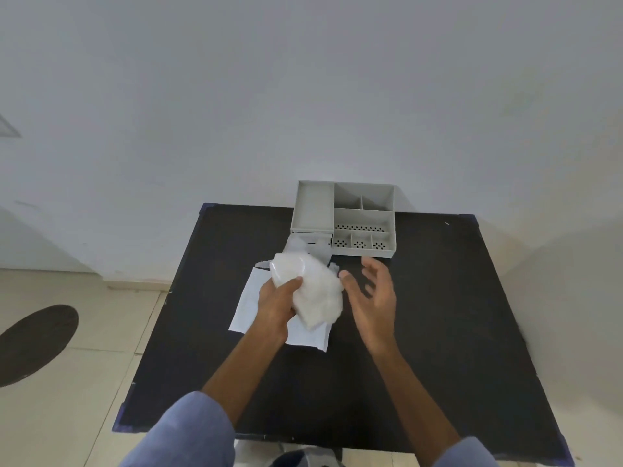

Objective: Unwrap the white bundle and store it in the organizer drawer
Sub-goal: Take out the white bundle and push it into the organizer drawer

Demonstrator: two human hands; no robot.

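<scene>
My left hand (278, 303) grips a soft white bundle (308, 288), lifted a little above the black table (438, 332). Just right of the bundle, my right hand (372, 293) is spread with fingers apart and holds nothing. A flat white wrapper sheet (244, 305) lies on the table under the bundle and my left hand. The grey organizer (344, 219) stands at the table's far edge against the wall. Its small drawer (313, 242) at the lower left looks pulled out slightly, partly hidden behind the bundle.
The organizer's top has several open compartments, some with perforated floors. The table's far side touches the white wall (303, 96). Tiled floor (67, 382) with a dark round patch (33, 342) lies to the left.
</scene>
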